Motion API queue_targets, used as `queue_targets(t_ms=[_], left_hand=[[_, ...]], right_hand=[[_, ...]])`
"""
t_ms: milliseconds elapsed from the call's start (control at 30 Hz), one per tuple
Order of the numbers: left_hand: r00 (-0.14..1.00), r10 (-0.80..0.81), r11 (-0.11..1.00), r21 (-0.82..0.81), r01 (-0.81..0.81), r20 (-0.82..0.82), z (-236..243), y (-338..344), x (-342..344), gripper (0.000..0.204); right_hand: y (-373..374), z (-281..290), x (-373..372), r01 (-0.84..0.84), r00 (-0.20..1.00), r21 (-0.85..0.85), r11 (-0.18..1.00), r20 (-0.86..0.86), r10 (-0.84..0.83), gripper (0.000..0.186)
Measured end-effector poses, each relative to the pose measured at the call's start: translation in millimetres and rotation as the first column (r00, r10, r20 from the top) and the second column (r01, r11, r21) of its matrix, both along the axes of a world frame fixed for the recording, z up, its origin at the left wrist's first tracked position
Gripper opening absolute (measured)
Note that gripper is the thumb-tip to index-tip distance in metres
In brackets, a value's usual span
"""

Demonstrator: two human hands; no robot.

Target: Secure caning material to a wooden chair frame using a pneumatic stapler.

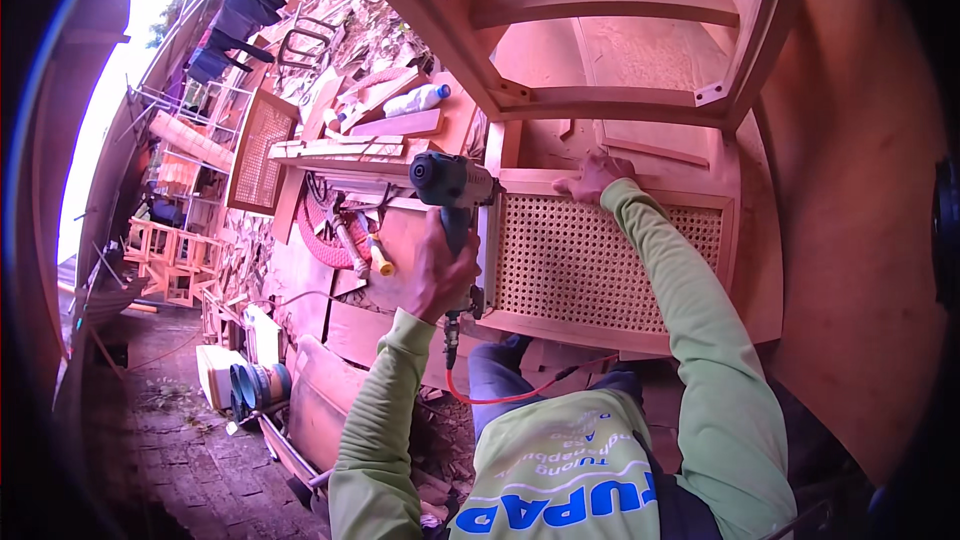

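Note:
A wooden chair frame (610, 102) lies on the bench, its woven cane panel (590, 260) flat and facing up. My left hand (440, 270) is closed around the handle of a pneumatic nail gun (455, 185), held upright with its nose against or very near the panel frame's left end; I cannot tell whether they touch. A red air hose (480, 401) runs from the bottom of the handle. My right hand (600, 178) rests on the rail along the panel's far edge, fingers and thumb spread.
Left of the chair are wood strips (340, 148), a plastic bottle (417, 100), a yellow-handled tool (380, 255) and a coiled pink hose (325, 235). A second cane panel (262, 152) leans beyond. A bucket (258, 385) stands on the floor at lower left.

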State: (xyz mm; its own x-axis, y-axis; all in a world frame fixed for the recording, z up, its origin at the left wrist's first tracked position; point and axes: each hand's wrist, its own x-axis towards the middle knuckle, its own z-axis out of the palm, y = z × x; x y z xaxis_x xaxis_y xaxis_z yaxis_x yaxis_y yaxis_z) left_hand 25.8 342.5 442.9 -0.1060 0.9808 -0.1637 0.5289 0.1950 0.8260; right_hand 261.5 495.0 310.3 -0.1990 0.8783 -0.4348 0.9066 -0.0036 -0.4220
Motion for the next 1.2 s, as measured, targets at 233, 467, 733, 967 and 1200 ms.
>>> queue_targets(t_ms=[233,467,733,967,1200], left_hand=[[0.99,-0.073,0.994,0.069,0.082,-0.118,-19,9,-7,0.04],[0.97,-0.122,0.986,0.087,0.143,-0.208,-31,13,-9,0.036],[0.954,-0.084,0.994,0.036,0.099,-0.287,-25,6,0,0.034],[0.988,-0.084,0.996,0.029,0.088,-0.127,-28,9,-3,0.031],[0.995,-0.096,0.994,0.052,0.097,-0.023,-7,8,-10,0.027]], right_hand=[[-3,7,1,-0.02,1.0,0.016,1.0,-0.004,0.02,0.085],[-3,12,3,0.01,0.999,0.021,1.0,-0.046,-0.009,0.082],[-43,-52,-15,-0.03,0.95,0.71,0.704,-0.199,0.241,0.073],[-43,-69,-44,0.065,0.966,0.791,0.609,-0.203,0.161,0.066],[-47,-67,-47,0.065,0.964,0.79,0.61,-0.208,0.167,0.062]])
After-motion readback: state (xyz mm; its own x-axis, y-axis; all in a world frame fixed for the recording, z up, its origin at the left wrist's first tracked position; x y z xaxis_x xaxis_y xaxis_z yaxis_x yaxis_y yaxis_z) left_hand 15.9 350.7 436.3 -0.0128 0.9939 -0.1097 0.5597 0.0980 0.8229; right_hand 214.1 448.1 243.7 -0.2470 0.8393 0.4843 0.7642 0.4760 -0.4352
